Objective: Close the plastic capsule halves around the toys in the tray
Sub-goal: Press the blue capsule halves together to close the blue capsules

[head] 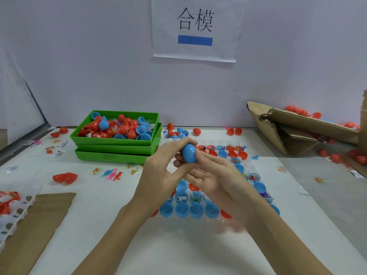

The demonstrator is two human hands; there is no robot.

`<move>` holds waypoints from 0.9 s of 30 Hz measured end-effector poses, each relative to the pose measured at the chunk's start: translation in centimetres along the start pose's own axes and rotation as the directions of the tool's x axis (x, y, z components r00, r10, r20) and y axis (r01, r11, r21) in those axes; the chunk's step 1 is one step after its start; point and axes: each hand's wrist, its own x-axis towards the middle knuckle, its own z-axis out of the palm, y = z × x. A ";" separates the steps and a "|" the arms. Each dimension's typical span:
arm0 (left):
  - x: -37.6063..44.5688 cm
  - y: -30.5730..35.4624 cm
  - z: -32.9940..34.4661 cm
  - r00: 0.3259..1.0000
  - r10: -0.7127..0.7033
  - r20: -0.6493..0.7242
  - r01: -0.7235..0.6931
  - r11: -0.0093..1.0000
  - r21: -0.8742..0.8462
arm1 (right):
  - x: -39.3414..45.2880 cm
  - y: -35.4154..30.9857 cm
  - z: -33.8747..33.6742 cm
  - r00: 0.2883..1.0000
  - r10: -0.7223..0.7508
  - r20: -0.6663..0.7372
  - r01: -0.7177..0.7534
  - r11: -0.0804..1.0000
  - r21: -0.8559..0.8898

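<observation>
Wall sign [195, 28] "合模", hands [190, 165] holding blue capsule [189, 153]

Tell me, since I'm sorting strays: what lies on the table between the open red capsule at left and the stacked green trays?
Head view: small toy dinosaurs and little bead packets lie between the open red capsule and the green trays.

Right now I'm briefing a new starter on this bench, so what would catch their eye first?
First, the blue capsule at the centre, gripped between the left hand and right hand above the clear tray of open blue and red halves. Next, the stacked green trays at the left rear, the top one heaped with red and blue shells. On the wall behind hangs a paper sign with two large characters.
</observation>
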 end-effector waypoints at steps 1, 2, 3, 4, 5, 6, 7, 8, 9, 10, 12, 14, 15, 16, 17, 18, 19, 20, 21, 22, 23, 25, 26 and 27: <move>0.0 0.0 0.0 0.999 0.032 0.000 -0.032 0.999 0.020 | 0.0 0.0 0.0 1.000 0.011 0.015 -0.011 1.000 0.016; 0.0 0.0 -0.1 0.998 0.063 -0.003 -0.062 0.997 0.045 | 0.0 0.0 -0.1 0.999 0.021 0.032 -0.022 0.999 0.032; 0.0 -0.1 -0.2 0.996 0.092 -0.007 -0.091 0.993 0.072 | 0.0 0.0 -0.1 0.998 0.027 0.050 -0.029 0.999 0.044; 0.1 -0.1 -0.3 0.993 0.118 -0.011 -0.117 0.989 0.096 | 0.0 0.1 -0.2 0.997 0.029 0.065 -0.033 0.998 0.051; 0.1 -0.1 -0.4 0.990 0.137 -0.012 -0.135 0.984 0.115 | 0.1 0.1 -0.2 0.997 0.030 0.074 -0.034 0.998 0.054; 0.0 -0.2 -0.4 0.988 0.151 -0.011 -0.148 0.981 0.129 | 0.1 0.2 -0.2 0.997 0.030 0.077 -0.035 0.998 0.056; 0.0 -0.2 -0.5 0.987 0.161 -0.006 -0.159 0.977 0.142 | 0.1 0.1 -0.2 0.997 0.032 0.074 -0.036 0.998 0.058; 0.0 -0.2 -0.5 0.985 0.172 0.003 -0.170 0.973 0.156 | 0.1 0.1 -0.3 0.997 0.035 0.069 -0.039 0.997 0.059; 0.1 -0.2 -0.6 0.983 0.182 0.015 -0.182 0.968 0.171 | 0.2 0.1 -0.3 0.997 0.037 0.067 -0.041 0.998 0.057; 0.1 -0.3 -0.7 0.981 0.192 0.030 -0.194 0.964 0.183 | 0.1 0.1 -0.3 0.997 0.034 0.069 -0.038 0.998 0.052; 0.2 -0.5 -0.8 0.978 0.201 0.051 -0.207 0.960 0.191 | 0.2 0.2 -0.2 0.998 0.017 0.062 -0.020 0.999 0.042; 0.3 -0.6 -0.9 0.982 0.182 0.058 -0.189 0.964 0.185 | 0.2 0.5 -0.1 0.999 -0.005 0.031 0.004 1.000 0.028; 0.4 -0.7 -0.9 0.984 0.166 0.058 -0.174 0.966 0.191 | 0.3 0.6 0.0 1.000 -0.010 0.013 0.010 1.000 0.022; 0.3 -0.8 -0.9 0.987 0.153 0.053 -0.161 0.965 0.206 | 0.3 0.7 0.1 1.000 -0.013 -0.003 0.013 1.000 0.013; 0.3 -0.9 -0.8 0.988 0.146 0.045 -0.153 0.962 0.227 | 0.3 0.8 0.2 1.000 -0.015 -0.015 0.015 1.000 -0.004; 0.2 -1.0 -0.8 0.989 0.143 0.040 -0.149 0.956 0.252 | 0.3 0.8 0.3 0.999 -0.022 -0.023 0.021 0.999 -0.038; 0.1 -1.1 -0.8 0.989 0.144 0.039 -0.149 0.949 0.278 | 0.3 0.8 0.3 0.999 -0.034 -0.030 0.031 0.996 -0.088; 0.1 -1.2 -0.9 0.988 0.149 0.040 -0.154 0.940 0.305 | 0.2 0.9 0.3 0.998 -0.049 -0.031 0.044 0.989 -0.144; 0.0 -1.2 -1.0 0.987 0.156 0.038 -0.160 0.929 0.335 | 0.1 0.9 0.4 0.998 -0.065 -0.028 0.058 0.981 -0.188; 0.0 -1.2 -1.1 0.985 0.167 0.035 -0.169 0.915 0.368 | 0.1 1.0 0.4 0.997 -0.077 -0.023 0.071 0.975 -0.211; -0.1 -1.2 -1.1 0.983 0.181 0.034 -0.180 0.899 0.400 | 0.1 1.1 0.4 0.996 -0.088 -0.020 0.082 0.973 -0.218; -0.1 -0.9 -1.1 0.977 0.209 0.032 -0.201 0.872 0.446 | 0.0 1.2 0.5 0.994 -0.110 -0.024 0.101 0.966 -0.236; -0.1 -0.8 -1.1 0.975 0.221 0.031 -0.210 0.861 0.463 | 0.0 1.2 0.6 0.992 -0.121 -0.031 0.109 0.961 -0.255; -0.2 -0.7 -1.1 0.972 0.232 0.028 -0.217 0.852 0.477 | 0.0 1.3 0.7 0.990 -0.133 -0.037 0.118 0.954 -0.275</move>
